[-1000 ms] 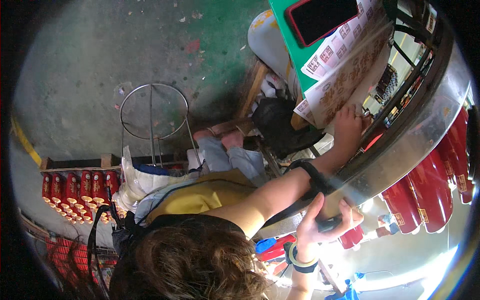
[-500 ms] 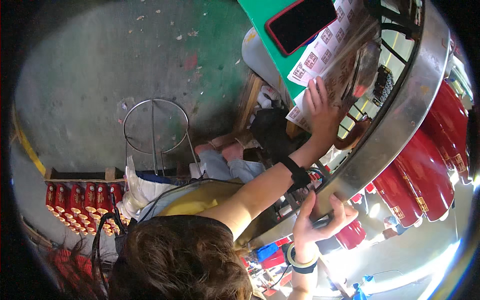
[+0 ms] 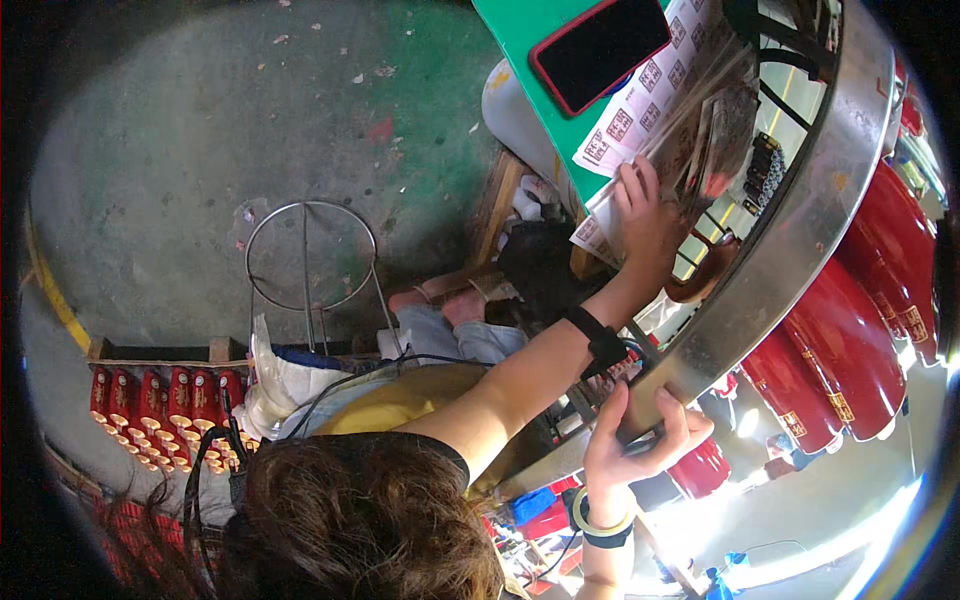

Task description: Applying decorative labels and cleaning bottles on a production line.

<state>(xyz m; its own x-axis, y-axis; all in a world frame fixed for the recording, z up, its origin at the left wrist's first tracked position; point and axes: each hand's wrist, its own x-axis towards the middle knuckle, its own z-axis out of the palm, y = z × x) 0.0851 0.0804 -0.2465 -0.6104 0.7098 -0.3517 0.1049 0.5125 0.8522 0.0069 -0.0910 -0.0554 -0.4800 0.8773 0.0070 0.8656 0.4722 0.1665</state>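
Note:
My left hand (image 3: 648, 225), a black band on its wrist, grips a clear plastic packet (image 3: 690, 140) with brown-printed contents. Its fingers lie along the near edge, and a reddish fingertip shows at the far side. Under the packet are white sheets of printed square labels (image 3: 640, 110) on a green board (image 3: 545, 60). My right hand (image 3: 640, 445) touches the broad metal rim (image 3: 770, 280) with thumb and bent fingers apart, holding nothing. Around the right wrist sits a pale yellow ring, like a tape roll (image 3: 605, 522), beside a dark band.
A phone in a red case (image 3: 600, 50) lies on the board. Large glossy red bottles (image 3: 840, 340) stand beyond the rim. A round wire stand (image 3: 312, 255) is on the floor at left, above a row of small red bottles (image 3: 165, 400). A white drum (image 3: 520, 110) is by the board.
My left hand has shifted slightly, and the packet's layers have tilted and spread. My right hand stays at the rim.

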